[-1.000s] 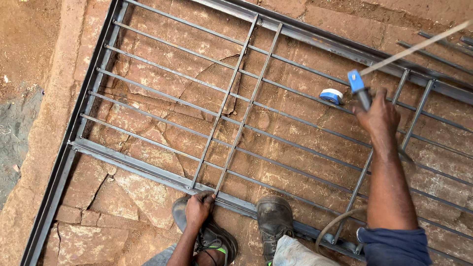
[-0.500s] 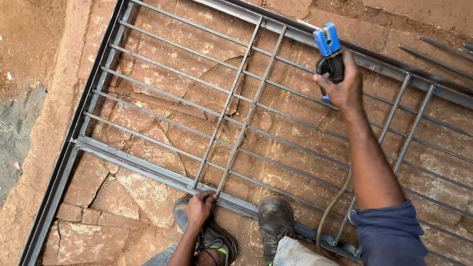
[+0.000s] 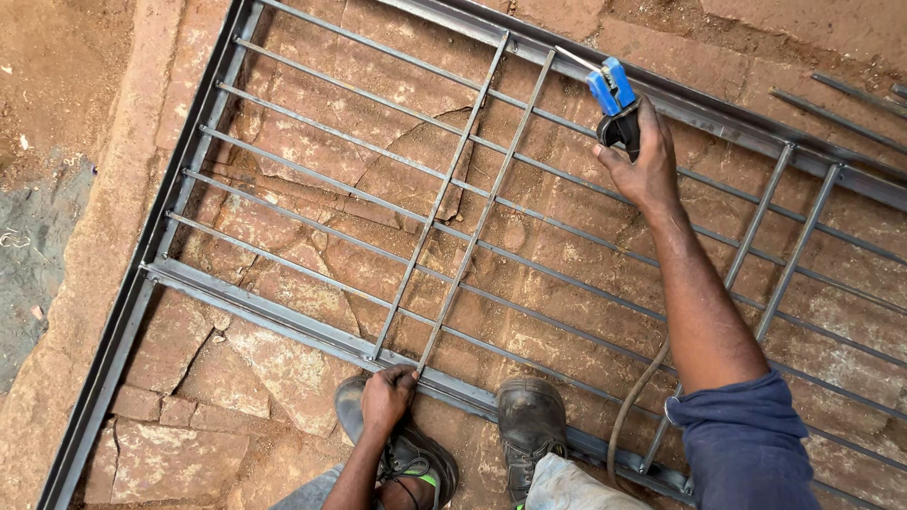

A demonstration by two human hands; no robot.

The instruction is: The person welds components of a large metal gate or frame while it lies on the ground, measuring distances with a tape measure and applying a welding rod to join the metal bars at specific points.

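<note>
Your right hand [image 3: 644, 161] has a closed grip on the blue holder [image 3: 612, 90] at the far grille [image 3: 283, 161]; your left hand [image 3: 385, 397] pinches a near bar [image 3: 477, 227].

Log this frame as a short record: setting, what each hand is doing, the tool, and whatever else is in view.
Setting: grey metal bar grille lying flat on cracked reddish stone paving
Left hand: fingers gripping the lower end of a vertical grille bar, beside the frame rail
Right hand: closed around a blue-jawed electrode holder, raised over the grille's upper rail
Tool: thin rod projects from the holder; grey cable trails beneath the forearm
Other: two dark worn shoes at the near rail; loose metal rods upper right
</note>
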